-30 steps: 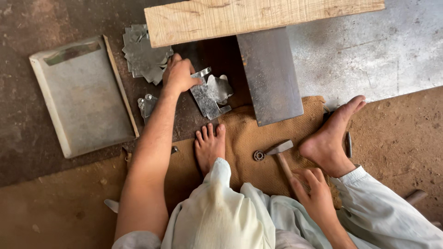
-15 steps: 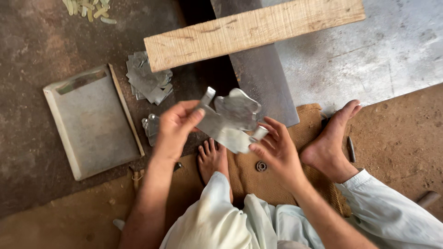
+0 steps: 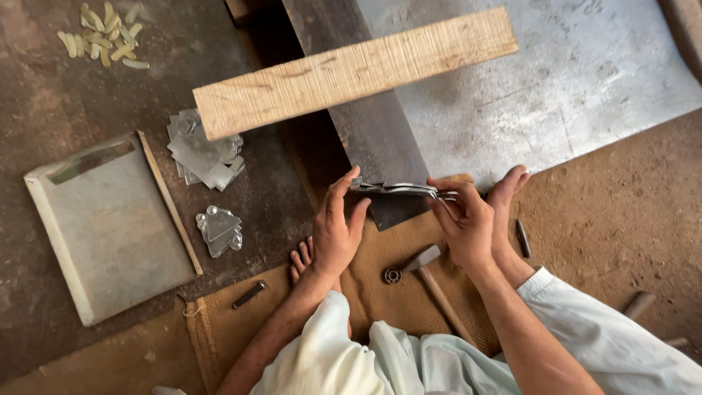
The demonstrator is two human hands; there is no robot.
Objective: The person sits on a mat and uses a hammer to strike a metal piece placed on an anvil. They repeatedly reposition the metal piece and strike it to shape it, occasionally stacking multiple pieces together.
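Observation:
Both my hands hold a thin stack of cut sheet-metal pieces (image 3: 398, 189) edge-on, level above a dark steel block (image 3: 373, 139). My left hand (image 3: 335, 232) pinches the stack's left end with thumb and fingers. My right hand (image 3: 462, 223) grips the right end. A hammer (image 3: 428, 274) with a wooden handle lies on the brown burlap mat (image 3: 219, 322) between my arms, under my hands. My bare feet rest on the mat, one below each hand.
A wooden plank (image 3: 351, 69) crosses the top. Piles of metal cutouts (image 3: 201, 150) and smaller ones (image 3: 218, 230) lie left, beside a flat grey tray (image 3: 102, 227). A large metal sheet (image 3: 585, 73) lies top right. A chisel (image 3: 250, 294) lies on the mat.
My right hand left the floor and joined the left on the metal pieces. The stack was lifted from the floor, then turned flat and edge-on over the steel block.

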